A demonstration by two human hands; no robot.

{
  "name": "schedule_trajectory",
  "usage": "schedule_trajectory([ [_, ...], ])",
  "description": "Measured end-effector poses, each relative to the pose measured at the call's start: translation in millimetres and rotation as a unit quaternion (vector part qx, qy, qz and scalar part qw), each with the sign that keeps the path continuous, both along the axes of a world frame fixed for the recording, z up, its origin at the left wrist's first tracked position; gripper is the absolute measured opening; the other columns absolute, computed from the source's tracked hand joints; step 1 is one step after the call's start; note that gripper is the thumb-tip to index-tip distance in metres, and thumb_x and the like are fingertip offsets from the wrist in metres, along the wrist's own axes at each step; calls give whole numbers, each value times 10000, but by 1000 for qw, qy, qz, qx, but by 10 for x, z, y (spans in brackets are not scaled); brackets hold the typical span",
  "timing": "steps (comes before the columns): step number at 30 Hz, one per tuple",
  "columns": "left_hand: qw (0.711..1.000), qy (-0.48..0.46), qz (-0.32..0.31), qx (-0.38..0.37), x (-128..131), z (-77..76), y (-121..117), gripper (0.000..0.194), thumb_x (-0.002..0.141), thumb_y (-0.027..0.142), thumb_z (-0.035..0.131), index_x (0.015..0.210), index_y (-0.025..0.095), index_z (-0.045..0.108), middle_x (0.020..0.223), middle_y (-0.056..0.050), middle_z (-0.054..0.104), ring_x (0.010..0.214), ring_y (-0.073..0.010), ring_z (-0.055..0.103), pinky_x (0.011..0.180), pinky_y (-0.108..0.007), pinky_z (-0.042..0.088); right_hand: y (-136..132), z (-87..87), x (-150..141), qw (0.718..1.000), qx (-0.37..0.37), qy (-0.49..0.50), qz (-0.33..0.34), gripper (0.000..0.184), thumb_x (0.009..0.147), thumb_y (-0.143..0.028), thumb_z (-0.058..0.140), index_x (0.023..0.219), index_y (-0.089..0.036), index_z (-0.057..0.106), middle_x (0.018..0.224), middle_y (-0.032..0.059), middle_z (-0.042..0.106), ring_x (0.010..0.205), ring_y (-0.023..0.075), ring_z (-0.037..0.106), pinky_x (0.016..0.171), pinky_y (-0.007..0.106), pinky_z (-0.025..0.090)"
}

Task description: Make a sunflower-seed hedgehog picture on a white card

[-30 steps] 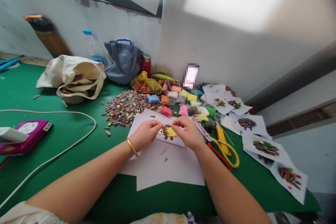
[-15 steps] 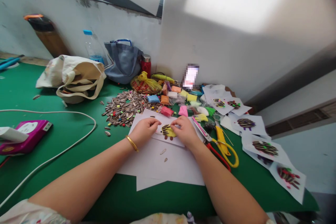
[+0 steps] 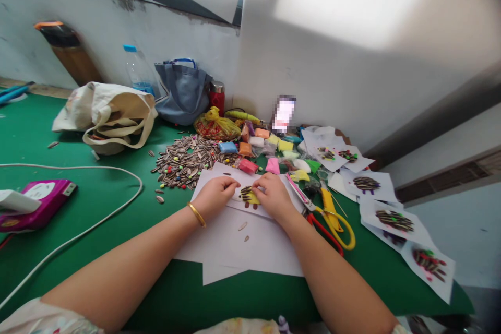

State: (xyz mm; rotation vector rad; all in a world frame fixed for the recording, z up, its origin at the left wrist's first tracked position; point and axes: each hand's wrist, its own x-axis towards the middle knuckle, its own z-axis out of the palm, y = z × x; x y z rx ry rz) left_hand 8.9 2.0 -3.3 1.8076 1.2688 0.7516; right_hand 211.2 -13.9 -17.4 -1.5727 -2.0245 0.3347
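A yellow clay hedgehog shape (image 3: 252, 199), with dark sunflower seeds set in it and brown round feet below, lies on a small white sheet (image 3: 211, 175). My right hand (image 3: 273, 194) bends over its right side, fingertips pinched together at the upper seeds; whatever lies between them is hidden. On the sheet's left side, my left hand (image 3: 216, 193) is closed with thumb and forefinger together near the shape's pale head. I cannot make out anything in that pinch. Two loose sunflower seeds (image 3: 243, 226) rest on the larger paper (image 3: 270, 250) below.
A heap of sunflower seeds (image 3: 188, 159) with coloured beads lies behind my left hand. Packets of coloured clay (image 3: 248, 166) spread behind the sheet. Scissors (image 3: 336, 224) and a yellow cutter (image 3: 331, 209) lie at right, near finished seed pictures (image 3: 395, 220). A cable (image 3: 117, 168) crosses the left.
My right fingertips have shifted slightly left and up over the yellow shape. My left hand stays almost where it was.
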Motion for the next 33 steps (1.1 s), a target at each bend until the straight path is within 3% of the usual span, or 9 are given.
schedule_trajectory([
  [10, 1000, 1, -10, 12, -7, -37, 19, 300, 820, 319, 483, 875, 181, 743, 815, -43, 725, 773, -208, 628, 722, -284, 448, -9, 77, -45, 998, 7, -61, 11, 106, 825, -172, 629, 783, -221, 713, 861, 46, 607, 881, 208, 534, 787, 352, 398],
  [25, 1000, 3, -11, 13, 0, -10, 15, 306, 827, 314, 473, 899, 163, 729, 933, -58, 736, 873, -211, 644, 811, -298, 462, -29, 118, -74, 995, -7, -103, 11, 107, 861, -198, 615, 804, -211, 704, 892, 49, 614, 934, 213, 514, 814, 351, 347],
  [29, 1000, -8, -3, 12, -3, -13, 15, 306, 829, 331, 481, 897, 161, 727, 863, -45, 722, 803, -194, 630, 743, -284, 463, -36, 142, -71, 993, -18, -118, 3, 100, 866, -213, 619, 826, -222, 709, 916, 44, 620, 953, 214, 518, 835, 357, 340],
  [33, 998, -46, 14, -31, -17, -7, 10, 354, 840, 439, 521, 916, 155, 717, 658, -1, 608, 580, -137, 521, 561, -252, 413, -34, 153, -23, 994, -9, -111, 3, 81, 853, -230, 643, 885, -231, 718, 936, 52, 629, 959, 225, 531, 840, 366, 353],
])
